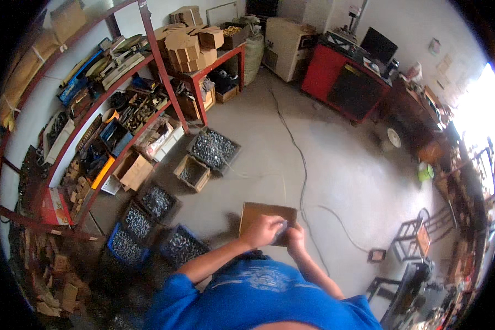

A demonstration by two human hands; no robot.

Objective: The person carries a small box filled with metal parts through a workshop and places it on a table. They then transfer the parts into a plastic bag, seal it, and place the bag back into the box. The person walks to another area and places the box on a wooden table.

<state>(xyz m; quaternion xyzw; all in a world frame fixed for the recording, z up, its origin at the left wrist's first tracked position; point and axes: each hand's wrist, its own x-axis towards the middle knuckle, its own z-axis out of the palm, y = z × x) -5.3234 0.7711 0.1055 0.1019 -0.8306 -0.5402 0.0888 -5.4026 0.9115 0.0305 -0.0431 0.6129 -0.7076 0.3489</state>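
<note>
In front of my body is a brown cardboard box (256, 211), with its far and left parts showing past my hands. My left hand (261, 231) is over the box, fingers closed round a small, pale, shiny thing (281, 227) whose kind is too blurred to tell. At the box's right near side, my right hand (296, 240) has its fingers bent against the cardboard edge, close to the pale thing. The near part of the box is hidden behind my hands and blue shirt.
Bins of small metal parts (213, 148) stand on the floor to the left, beside a red-framed shelf (162, 71). A black cable (294, 144) runs across the floor. A red cabinet (327, 77) stands at the back; a metal-framed chair (422, 239) is at right.
</note>
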